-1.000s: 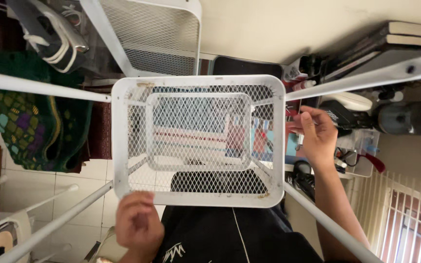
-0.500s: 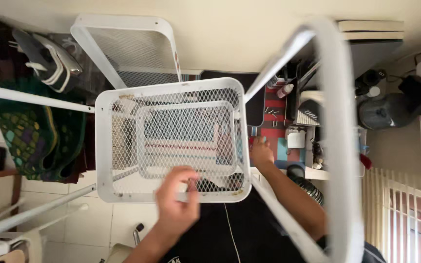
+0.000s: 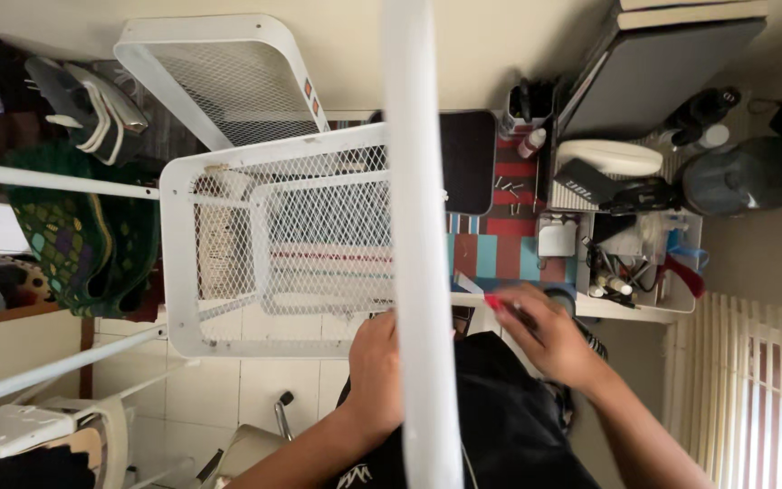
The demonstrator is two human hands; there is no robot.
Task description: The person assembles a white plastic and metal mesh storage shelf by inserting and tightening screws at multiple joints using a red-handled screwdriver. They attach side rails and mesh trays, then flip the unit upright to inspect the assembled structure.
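My right hand (image 3: 549, 340) is closed around a small red-tipped tool (image 3: 498, 305), thumb and fingers pinching it so the red end pokes out toward the white pole. My left hand (image 3: 376, 367) sits just beside it, curled against the near rim of the white metal mesh basket (image 3: 228, 244); the thick white vertical pole (image 3: 418, 244) crosses in front of its fingers, so I cannot tell whether it is gripping the rim or only resting there. The basket tilts in front of me, its open top facing up at me, held among thin white frame tubes (image 3: 56, 177) that run off to the left. A second white mesh basket (image 3: 228, 77) leans against the wall above it. Off to my right stands a cluttered bench (image 3: 626, 312) with a white tray of small tools (image 3: 635, 263). To the left a green patterned cloth (image 3: 70, 235) hangs over the frame.
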